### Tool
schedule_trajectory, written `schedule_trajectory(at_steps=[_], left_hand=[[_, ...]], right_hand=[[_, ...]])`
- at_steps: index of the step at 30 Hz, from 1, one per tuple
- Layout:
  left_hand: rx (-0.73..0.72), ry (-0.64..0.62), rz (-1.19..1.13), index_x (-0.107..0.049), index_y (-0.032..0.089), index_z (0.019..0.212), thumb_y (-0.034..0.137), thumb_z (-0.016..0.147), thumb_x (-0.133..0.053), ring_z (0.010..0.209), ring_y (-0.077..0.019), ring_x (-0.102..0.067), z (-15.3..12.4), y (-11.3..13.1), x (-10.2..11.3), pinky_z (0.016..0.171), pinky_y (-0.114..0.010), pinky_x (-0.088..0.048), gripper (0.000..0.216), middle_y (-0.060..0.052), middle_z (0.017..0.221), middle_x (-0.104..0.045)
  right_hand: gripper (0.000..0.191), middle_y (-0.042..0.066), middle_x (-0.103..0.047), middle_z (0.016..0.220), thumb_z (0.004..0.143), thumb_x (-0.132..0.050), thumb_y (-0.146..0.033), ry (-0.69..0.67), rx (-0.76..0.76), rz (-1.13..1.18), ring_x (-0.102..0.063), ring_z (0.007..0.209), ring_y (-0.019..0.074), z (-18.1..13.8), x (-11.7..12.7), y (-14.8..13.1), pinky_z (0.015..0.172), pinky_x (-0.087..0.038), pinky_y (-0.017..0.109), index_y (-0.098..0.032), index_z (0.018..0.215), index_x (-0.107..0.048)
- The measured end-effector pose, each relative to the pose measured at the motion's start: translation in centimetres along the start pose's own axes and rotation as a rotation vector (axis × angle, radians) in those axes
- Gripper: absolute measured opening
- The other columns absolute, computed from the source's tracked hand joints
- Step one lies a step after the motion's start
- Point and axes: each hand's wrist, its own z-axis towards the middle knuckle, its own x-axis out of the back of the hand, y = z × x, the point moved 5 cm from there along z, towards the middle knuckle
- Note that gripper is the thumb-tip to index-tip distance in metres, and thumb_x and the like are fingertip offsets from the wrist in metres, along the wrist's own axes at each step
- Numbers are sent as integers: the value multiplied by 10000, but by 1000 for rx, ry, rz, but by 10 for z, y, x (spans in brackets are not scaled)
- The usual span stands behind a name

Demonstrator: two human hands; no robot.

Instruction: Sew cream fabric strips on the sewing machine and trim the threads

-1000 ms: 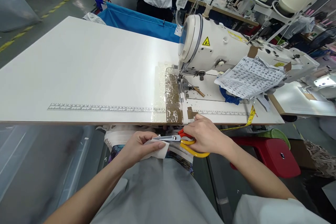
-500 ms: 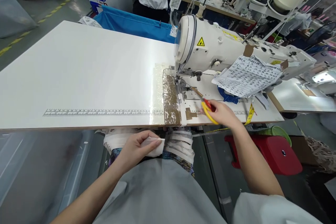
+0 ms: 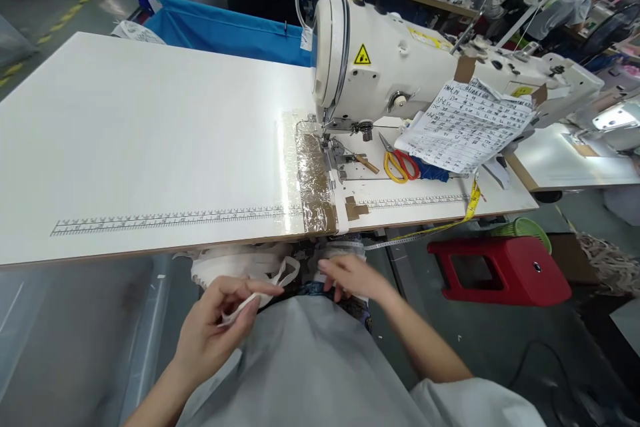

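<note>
At your far left, beside your left forearm, stands a translucent bin (image 3: 75, 340), and above it, ahead of your left hand, the counter (image 3: 165, 133) spreads with a printed ruler (image 3: 175, 219) near its front edge. Your left hand (image 3: 215, 320) is closed in a pinch, and it holds a narrow white strip (image 3: 240, 309), whose free end makes a loop toward your right hand. Just beyond this left hand, below the counter edge, lies a bundle of white pieces (image 3: 220, 267). Between and below your hands is grey cloth (image 3: 305, 353), spread over your lap. Your right hand (image 3: 353, 277) has fingers loosely apart, and I see nothing held in it; it is over the right side of the lap, near other white material, but I cannot tell if it touches it. Ahead of this right hand stands the sewing machine (image 3: 375, 67), and in front of its body, farther than your fingers and a little to their right, the scissors (image 3: 397, 165) lie on the counter. To the right of the right hand a yellow measuring tape (image 3: 471, 203) hangs at the edge, and past it is a red stool (image 3: 530, 267). In my judgement, the step in hand is preparing the strip by hand, away from the needle; the next move seems to call for the right fingers to take the loop end, so that you can straighten it without twisting.
</note>
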Motion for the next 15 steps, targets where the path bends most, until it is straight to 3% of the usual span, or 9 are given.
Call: schedule_trajectory(at_steps=[2,5,8,11,13,15], left_hand=[[19,-49,-31,-425,235,798,398,953,-517,672,-173,-627,-14,-7,-2,543,-263,-397,243,-55,875,-745],[-56,-215,-95,-427,232,780,366,962,-485,756,-197,-654,-33,-11,-6,644,-281,-475,234,-65,833,-719],[-47,-415,-169,-449,225,781,402,963,-478,730,-188,-626,-44,-15,-4,673,-282,-484,256,-71,803,-697],[117,-595,-228,-556,201,878,620,937,-407,612,-172,-554,-48,-29,0,595,-282,-467,449,-103,808,-687],[246,-460,-99,-586,189,1113,658,920,-399,623,-175,-565,-39,-46,9,591,-292,-487,541,-132,957,-696],[280,-181,119,-456,208,1369,587,902,-503,893,-239,-647,-27,-61,20,747,-340,-544,604,-168,1270,-611]], right_hand=[[607,60,-679,742,845,-397,-778,-52,-74,85,-578,445,129,26,-43,34,362,-333,222,-185,804,-518],[638,21,-600,638,875,-235,-777,-63,-94,161,-505,412,110,63,-87,58,348,-313,213,-194,802,-487],[521,-43,-473,564,908,-299,-684,-12,-50,154,-367,395,85,83,-108,57,378,-285,211,-206,784,-465],[341,-53,-426,575,962,-325,-487,73,52,55,-352,456,99,79,-113,40,453,-326,224,-209,840,-480],[235,-32,-474,634,959,-369,-383,106,156,-43,-439,571,125,64,-112,21,562,-383,240,-213,876,-508],[124,-12,-540,726,913,-471,-316,84,271,-140,-503,711,148,43,-113,-3,679,-399,259,-223,878,-545]])
